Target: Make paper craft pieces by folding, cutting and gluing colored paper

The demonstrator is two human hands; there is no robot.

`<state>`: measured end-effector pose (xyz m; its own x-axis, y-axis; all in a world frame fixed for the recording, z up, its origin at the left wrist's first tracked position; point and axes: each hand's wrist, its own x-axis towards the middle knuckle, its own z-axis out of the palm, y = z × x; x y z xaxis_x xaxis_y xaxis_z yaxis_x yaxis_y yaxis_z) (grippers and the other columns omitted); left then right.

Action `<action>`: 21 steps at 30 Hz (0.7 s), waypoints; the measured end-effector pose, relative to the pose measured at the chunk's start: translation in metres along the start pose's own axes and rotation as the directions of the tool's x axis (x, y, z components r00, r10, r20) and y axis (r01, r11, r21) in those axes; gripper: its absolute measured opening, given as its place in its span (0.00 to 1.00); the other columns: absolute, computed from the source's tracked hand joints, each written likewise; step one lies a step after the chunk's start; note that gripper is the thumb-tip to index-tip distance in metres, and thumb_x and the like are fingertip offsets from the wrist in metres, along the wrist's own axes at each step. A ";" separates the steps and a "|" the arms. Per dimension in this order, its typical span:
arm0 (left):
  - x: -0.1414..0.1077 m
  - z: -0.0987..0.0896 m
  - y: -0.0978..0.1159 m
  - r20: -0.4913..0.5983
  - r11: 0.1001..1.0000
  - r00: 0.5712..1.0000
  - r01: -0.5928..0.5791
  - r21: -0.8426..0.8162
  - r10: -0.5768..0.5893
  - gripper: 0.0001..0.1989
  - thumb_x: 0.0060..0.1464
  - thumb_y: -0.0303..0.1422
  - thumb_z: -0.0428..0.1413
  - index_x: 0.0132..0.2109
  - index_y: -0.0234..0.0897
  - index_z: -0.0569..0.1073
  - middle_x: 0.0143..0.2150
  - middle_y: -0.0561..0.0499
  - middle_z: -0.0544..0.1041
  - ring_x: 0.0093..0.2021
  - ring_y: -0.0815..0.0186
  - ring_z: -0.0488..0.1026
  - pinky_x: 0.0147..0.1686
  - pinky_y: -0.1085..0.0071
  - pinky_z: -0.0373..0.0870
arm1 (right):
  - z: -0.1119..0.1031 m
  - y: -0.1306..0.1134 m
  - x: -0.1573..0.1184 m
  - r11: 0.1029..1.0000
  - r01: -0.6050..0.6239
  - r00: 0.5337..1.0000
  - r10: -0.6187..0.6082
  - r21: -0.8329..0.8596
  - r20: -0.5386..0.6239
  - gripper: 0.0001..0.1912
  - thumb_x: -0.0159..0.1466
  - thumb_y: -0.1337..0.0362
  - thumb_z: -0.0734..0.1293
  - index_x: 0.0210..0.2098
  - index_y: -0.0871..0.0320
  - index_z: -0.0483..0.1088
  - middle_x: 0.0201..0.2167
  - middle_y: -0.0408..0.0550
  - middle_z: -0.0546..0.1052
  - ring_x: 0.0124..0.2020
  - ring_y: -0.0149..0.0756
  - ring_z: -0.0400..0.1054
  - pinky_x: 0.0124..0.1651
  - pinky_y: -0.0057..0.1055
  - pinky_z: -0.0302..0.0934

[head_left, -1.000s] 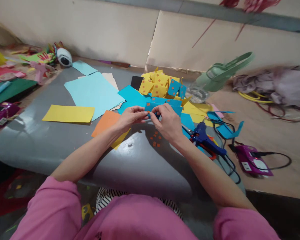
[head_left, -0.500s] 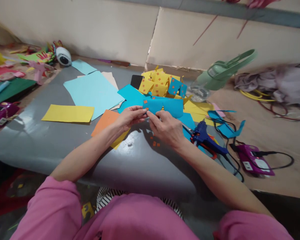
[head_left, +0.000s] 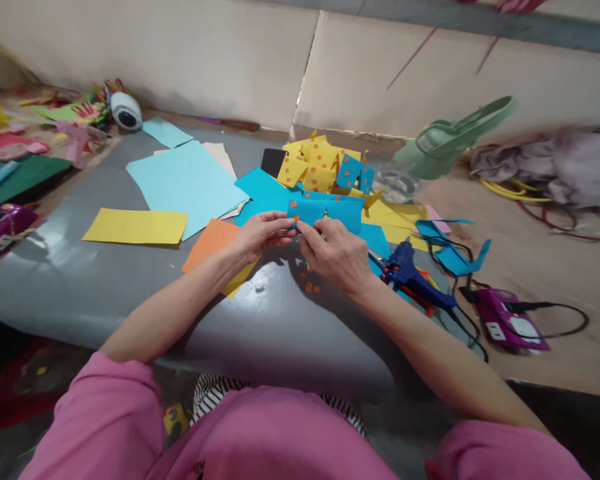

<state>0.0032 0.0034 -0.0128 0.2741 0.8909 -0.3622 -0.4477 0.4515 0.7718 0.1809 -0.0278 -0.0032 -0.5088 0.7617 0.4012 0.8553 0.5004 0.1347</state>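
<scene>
Soft light coming from beyond right grip (head_left: 335,257), shadow spreading nearside of it across worktop (head_left: 105,287). Pale glare shining nearside of left grip (head_left: 266,235). Cloth (head_left: 550,163) far right of right grip blurring, stretching.

Paper stack (head_left: 183,190) lies left of the strip (head_left: 311,211), glue gun (head_left: 414,278) right.

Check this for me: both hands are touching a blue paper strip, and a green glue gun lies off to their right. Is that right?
Not quite: the glue gun is dark blue, not green, as the head view shows. The left hand and right hand are indeed touching the blue paper strip, with the gun to their right.
</scene>
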 end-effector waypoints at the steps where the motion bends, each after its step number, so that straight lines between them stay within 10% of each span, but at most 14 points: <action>1: 0.000 0.000 0.000 0.000 1.000 1.000 0.000 0.000 0.000 0.07 0.53 0.24 0.66 0.36 0.33 0.75 0.33 0.52 0.81 0.31 0.71 0.79 0.35 0.74 0.75 | 0.000 0.000 0.000 1.000 -0.002 1.000 0.002 0.006 0.003 0.20 0.74 0.61 0.54 0.49 0.54 0.77 0.37 0.54 0.76 0.38 0.41 0.66 0.33 0.37 0.50; 21: -0.002 0.003 0.000 -0.002 1.000 1.000 -0.018 0.011 0.018 0.07 0.53 0.23 0.65 0.36 0.33 0.74 0.31 0.52 0.80 0.30 0.70 0.79 0.36 0.73 0.75 | 0.005 0.002 0.000 0.998 -0.004 0.999 0.001 0.068 0.049 0.24 0.71 0.64 0.56 0.61 0.55 0.73 0.39 0.56 0.77 0.40 0.44 0.66 0.36 0.37 0.58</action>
<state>0.0052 0.0013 -0.0109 0.2640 0.8990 -0.3494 -0.4432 0.4348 0.7839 0.1820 -0.0245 -0.0073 -0.5123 0.7811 0.3569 0.8486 0.5242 0.0707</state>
